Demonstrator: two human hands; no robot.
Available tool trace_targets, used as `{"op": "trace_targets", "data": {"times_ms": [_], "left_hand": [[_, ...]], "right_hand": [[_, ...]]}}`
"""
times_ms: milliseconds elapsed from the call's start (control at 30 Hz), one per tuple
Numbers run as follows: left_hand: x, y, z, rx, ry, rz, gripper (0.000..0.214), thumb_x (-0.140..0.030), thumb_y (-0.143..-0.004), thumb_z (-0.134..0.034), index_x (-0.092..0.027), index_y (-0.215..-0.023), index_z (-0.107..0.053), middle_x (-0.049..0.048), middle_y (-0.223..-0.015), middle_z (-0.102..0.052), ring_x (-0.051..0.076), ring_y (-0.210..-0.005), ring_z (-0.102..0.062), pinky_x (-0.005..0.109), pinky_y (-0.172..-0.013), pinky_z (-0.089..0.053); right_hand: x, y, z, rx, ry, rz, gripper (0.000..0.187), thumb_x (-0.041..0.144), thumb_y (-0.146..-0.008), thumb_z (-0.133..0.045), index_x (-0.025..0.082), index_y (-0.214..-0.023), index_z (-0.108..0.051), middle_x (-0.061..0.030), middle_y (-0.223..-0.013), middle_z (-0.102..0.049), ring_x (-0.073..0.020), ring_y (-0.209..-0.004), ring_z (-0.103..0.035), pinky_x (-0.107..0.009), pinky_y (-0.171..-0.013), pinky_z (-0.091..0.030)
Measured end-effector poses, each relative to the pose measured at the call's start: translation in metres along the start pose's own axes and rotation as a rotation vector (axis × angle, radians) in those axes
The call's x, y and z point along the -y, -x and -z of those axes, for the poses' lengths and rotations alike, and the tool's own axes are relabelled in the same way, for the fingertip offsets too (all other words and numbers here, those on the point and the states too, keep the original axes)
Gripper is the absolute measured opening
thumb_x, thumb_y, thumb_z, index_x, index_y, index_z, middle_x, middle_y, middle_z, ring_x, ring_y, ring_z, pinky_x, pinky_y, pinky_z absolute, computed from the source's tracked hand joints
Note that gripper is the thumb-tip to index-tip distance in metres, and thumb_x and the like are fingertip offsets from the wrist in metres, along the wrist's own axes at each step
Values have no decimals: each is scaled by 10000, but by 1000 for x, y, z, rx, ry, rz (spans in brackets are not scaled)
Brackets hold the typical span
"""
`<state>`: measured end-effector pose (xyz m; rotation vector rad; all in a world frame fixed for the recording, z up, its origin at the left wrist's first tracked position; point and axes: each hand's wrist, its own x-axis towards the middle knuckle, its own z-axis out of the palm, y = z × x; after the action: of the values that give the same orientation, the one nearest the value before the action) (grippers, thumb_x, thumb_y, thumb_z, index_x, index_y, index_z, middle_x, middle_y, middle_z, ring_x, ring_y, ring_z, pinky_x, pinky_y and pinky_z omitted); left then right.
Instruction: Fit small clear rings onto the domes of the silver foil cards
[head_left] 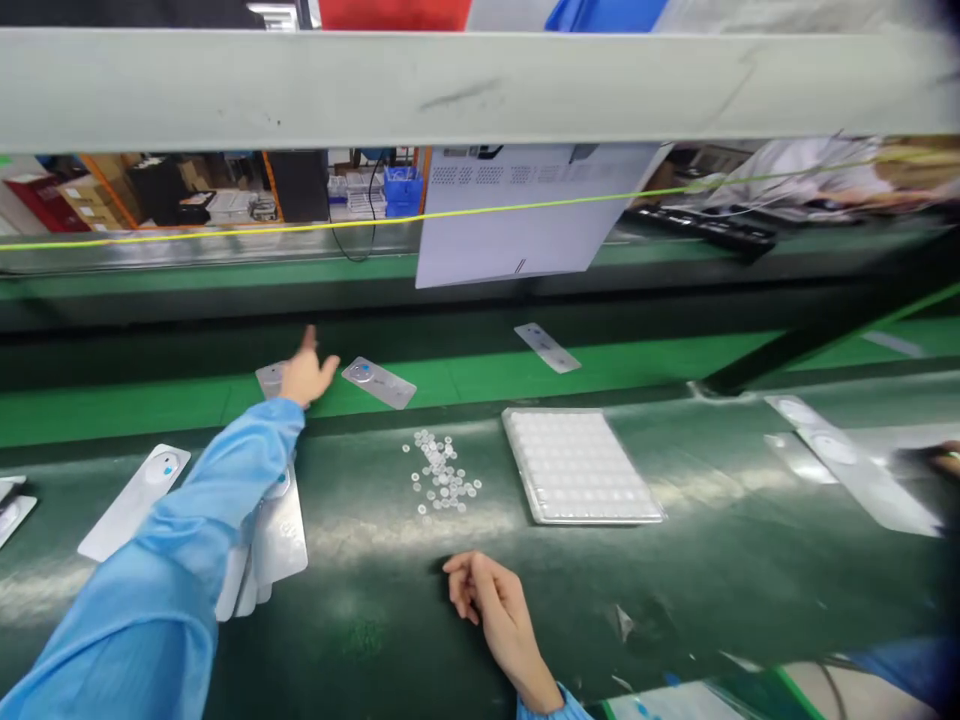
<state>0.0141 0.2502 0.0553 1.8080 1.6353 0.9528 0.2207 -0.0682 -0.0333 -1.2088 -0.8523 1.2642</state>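
My left hand (304,373) reaches far out over the bright green strip, index finger and thumb spread apart. Just beside and partly under it lies a silver metal plate (270,378); whether the hand touches it I cannot tell. A similar plate with a round recess and blue dot (381,384) lies to its right. My right hand (495,610) is low over the dark green tabletop (375,600), fingers loosely curled, nothing visible in them. Beyond it are scattered small translucent rings (442,475) and a white tray with rows of pockets (577,465). Under my left sleeve sits a stack of plates (281,530).
Another plate (547,347) lies farther right on the green strip. More plates (855,465) lie at right, near another person's hand (949,457). A pale horizontal beam (480,90), hanging white sheet (525,220) and black slanted post (825,320) stand across the bench.
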Motion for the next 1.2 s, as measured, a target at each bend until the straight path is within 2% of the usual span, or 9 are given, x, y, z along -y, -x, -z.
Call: {"op": "trace_targets", "data": {"times_ms": [167, 233, 333, 500, 600, 733, 933, 1067, 1200], "left_hand": [[-15, -5, -50, 74, -32, 47, 1024, -280, -677, -891, -72, -1522, -351, 312, -1366, -566, 479, -1392, -413, 642, -1130, -253], [-21, -12, -42, 98, 10, 51, 1073, -213, -608, -913, -81, -1519, -361, 287, -1321, -608, 463, -1337, -482, 596, -1110, -316], [-31, -5, -10, 161, 119, -15, 839, -240, -706, -838, -109, -1452, -480, 201, -1285, -657, 355, -1227, -594, 468, -1062, -425], [-33, 93, 15, 404, 317, -114, 542, -386, -759, -804, -141, -1230, -693, 99, -1123, -748, 282, -1015, -696, 344, -868, -548], [-22, 169, -1, 524, 703, 91, 516, -343, -710, -861, -139, -1164, -725, 84, -1002, -764, 248, -917, -710, 303, -818, -546], [-8, 220, -22, 373, 1182, 549, 603, -239, -744, -817, -190, -1317, -636, 97, -1126, -753, 252, -1081, -705, 359, -985, -519], [1, 232, -24, 336, 1368, 655, 776, -147, -699, -832, -233, -1414, -544, 115, -1276, -712, 293, -1242, -643, 391, -1051, -488], [1, 237, -26, 363, 1306, 614, 845, -212, -688, -883, -205, -1440, -499, 138, -1186, -743, 310, -1140, -696, 387, -945, -537], [4, 241, -30, 400, 1246, 557, 839, -250, -682, -895, -162, -1412, -492, 128, -1069, -765, 275, -1022, -727, 351, -881, -542]], "right_hand": [[-4, -1, 0, 5, 23, 25, 574, 666, -947, -537, 136, -809, -710, -37, -590, -597, -102, -438, -486, -199, -390, -306], [-3, -2, 0, 4, 25, 43, 570, 662, -951, -529, 141, -803, -708, -35, -592, -595, -108, -440, -487, -205, -386, -317], [6, -4, 0, -55, 89, 128, 518, 618, -960, -544, 154, -810, -721, -40, -633, -621, -128, -478, -521, -239, -438, -421], [40, -3, -5, -225, 317, 243, 404, 512, -913, -666, 200, -1163, -723, -137, -1181, -716, -259, -978, -698, -332, -796, -574], [52, 0, -21, -36, 414, 148, 397, 544, -927, -624, 180, -916, -782, -106, -882, -769, -247, -803, -716, -313, -717, -568], [38, 8, -47, 135, 346, -57, 614, 651, -930, -549, 172, -573, -687, -69, -524, -681, -170, -448, -599, -263, -489, -497], [11, 22, -60, 68, 217, -172, 640, 731, -867, -592, 124, -726, -741, -117, -643, -738, -210, -494, -649, -309, -523, -551], [17, 25, -44, 78, 232, -67, 568, 684, -918, -564, 160, -963, -780, -123, -896, -779, -287, -796, -722, -376, -717, -603], [32, 22, -25, -100, 295, 81, 477, 581, -992, -511, 203, -1186, -730, -136, -1118, -756, -296, -996, -711, -371, -769, -609]]}}
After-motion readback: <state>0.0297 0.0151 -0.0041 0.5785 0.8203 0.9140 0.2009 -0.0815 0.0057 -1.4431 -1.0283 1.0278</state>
